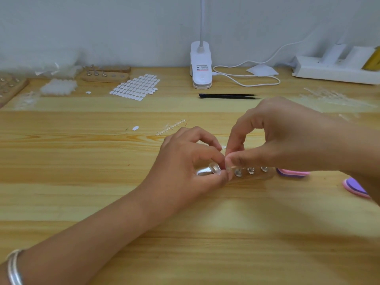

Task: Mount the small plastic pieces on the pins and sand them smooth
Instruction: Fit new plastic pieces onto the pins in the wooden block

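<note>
Silver bangles (14, 268) are circling the left wrist at the bottom edge. On the wooden table (82, 161), the left hand (189, 161) is curling its thumb and fingers round a clear plastic piece (214, 168), pinching it at the left end of a wooden block (253, 177). The right hand (277, 136) is arching over, with its fingertips meeting the left's. Whether it is gripping anything cannot be told. Three bare pins (251, 170) are standing along the block.
</note>
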`<state>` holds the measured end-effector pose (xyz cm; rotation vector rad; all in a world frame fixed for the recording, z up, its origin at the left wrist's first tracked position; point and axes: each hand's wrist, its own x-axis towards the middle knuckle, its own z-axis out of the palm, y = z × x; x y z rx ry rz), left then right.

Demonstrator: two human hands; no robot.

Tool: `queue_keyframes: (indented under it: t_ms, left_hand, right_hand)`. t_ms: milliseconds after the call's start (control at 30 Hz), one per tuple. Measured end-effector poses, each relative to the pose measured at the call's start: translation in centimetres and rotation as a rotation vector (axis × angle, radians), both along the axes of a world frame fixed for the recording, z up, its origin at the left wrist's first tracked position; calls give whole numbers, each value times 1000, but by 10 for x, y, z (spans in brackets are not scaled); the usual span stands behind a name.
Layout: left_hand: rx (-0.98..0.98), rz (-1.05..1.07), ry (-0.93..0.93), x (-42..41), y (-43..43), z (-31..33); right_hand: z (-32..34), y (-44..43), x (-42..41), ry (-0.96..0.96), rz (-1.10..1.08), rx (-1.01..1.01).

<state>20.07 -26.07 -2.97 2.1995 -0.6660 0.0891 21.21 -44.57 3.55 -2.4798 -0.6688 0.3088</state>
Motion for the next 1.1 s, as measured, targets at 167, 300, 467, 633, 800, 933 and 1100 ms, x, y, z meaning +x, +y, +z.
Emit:
queue_keyframes:
  t_ms: [167, 300, 467, 633, 800, 933, 1100]
  left_hand:
    - [-36, 27, 9, 0, 0, 0]
    - [-46, 30, -7, 0, -1, -2]
    - [-46, 44, 14, 0, -1, -2]
    - [-39, 39, 25, -1, 0, -2]
    - [-51, 44, 54, -1, 0, -2]
    - [-48, 47, 62, -2, 0, -2]
    - [-65, 42, 66, -1, 0, -3]
  right_hand:
    - [-3, 4, -6, 6, -133, 26]
    - [-3, 7, -12, -46, -189, -35]
    - [-1, 10, -15, -78, -192, -91]
    - [6, 8, -15, -117, -172, -84]
    - [16, 11, -24, -85, -157, -100]
    - [11, 22, -29, -139, -161, -273]
    - [16, 33, -31, -201, -114, -462]
